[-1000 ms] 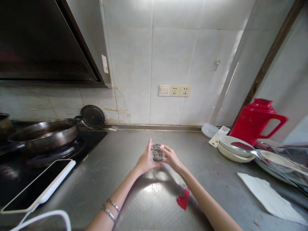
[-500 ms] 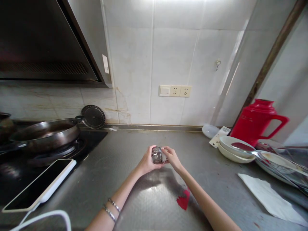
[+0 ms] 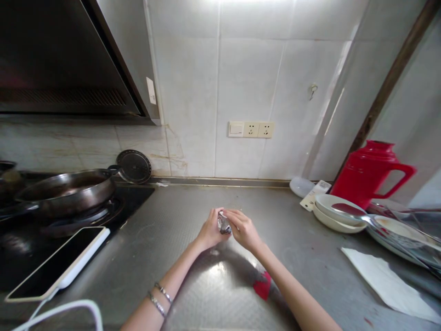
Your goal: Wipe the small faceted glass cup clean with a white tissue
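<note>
Both hands meet over the middle of the steel counter, around a small shiny grey object that looks like glass or crumpled foil. I cannot make out its exact kind. My left hand is wrapped round its left side and underside. Over its top and right side bend the fingers of my right hand, and they partly cover it. A red scrap lies on the counter beside my right forearm. Two bracelets circle my left wrist.
At left, a steel pan sits on the black stove, with a phone and white cable at the near edge. To the right are a red thermos, white bowls, plates with utensils, and a paper napkin.
The fingers of my right hand have moved left and closed over the top of the shiny object, covering more of it. The object appears turned or tilted. My left hand stays close to its place.
</note>
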The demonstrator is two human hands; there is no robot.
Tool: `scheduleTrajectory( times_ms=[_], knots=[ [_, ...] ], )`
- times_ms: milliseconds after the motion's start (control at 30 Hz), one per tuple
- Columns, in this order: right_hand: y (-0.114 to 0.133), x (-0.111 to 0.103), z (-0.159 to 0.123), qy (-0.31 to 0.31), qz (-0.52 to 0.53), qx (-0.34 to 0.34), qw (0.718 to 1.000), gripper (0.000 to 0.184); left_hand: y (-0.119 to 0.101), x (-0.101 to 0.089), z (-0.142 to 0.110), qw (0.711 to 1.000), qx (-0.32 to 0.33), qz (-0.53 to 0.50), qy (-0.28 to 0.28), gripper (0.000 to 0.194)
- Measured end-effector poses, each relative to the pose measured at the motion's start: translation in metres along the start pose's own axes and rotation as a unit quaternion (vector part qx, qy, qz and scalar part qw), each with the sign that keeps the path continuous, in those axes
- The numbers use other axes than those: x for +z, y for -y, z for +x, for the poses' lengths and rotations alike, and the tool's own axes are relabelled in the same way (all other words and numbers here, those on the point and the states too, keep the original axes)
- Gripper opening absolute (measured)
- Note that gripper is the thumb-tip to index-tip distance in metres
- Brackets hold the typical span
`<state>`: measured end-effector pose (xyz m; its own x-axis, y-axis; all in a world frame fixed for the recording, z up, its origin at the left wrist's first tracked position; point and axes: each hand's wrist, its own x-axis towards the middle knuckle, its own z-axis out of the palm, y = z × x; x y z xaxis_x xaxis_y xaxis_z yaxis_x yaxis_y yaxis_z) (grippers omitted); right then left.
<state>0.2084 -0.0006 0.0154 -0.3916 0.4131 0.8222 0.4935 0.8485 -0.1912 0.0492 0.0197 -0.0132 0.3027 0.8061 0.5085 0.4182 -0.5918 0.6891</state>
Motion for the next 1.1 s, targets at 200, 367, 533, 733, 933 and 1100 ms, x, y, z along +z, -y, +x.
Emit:
scheduleTrajectory(
  times_ms=[200, 367, 533, 733, 933, 1100],
  knots=[
    [-0.003, -0.004, -0.004, 0.026, -0.063, -0.100, 0.993, 0.051, 0.000, -0.001, -0.001, 1.000, 0.016, 0.004, 0.009, 0.077],
    [-0.006, -0.005, -0.006, 0.007, -0.074, -0.086, 0.994, 0.053, 0.000, -0.001, -0.001, 1.000, 0.020, 0.011, 0.012, 0.078],
    [0.004, 0.002, -0.004, 0.021, -0.058, -0.136, 0.989, 0.055, 0.006, -0.002, 0.000, 1.000, 0.021, 0.021, -0.006, 0.076],
    [-0.001, -0.003, -0.002, -0.009, -0.098, -0.110, 0.989, 0.052, 0.005, -0.001, 0.001, 0.999, 0.022, 0.019, -0.028, 0.077],
    [0.006, 0.002, -0.001, 0.003, -0.100, -0.129, 0.987, 0.052, 0.003, -0.003, 0.001, 0.999, 0.018, 0.017, -0.028, 0.076],
    [0.000, 0.001, -0.002, -0.011, -0.085, -0.061, 0.994, 0.050, 0.002, -0.001, 0.001, 0.999, 0.034, 0.020, -0.022, 0.074]
  ],
)
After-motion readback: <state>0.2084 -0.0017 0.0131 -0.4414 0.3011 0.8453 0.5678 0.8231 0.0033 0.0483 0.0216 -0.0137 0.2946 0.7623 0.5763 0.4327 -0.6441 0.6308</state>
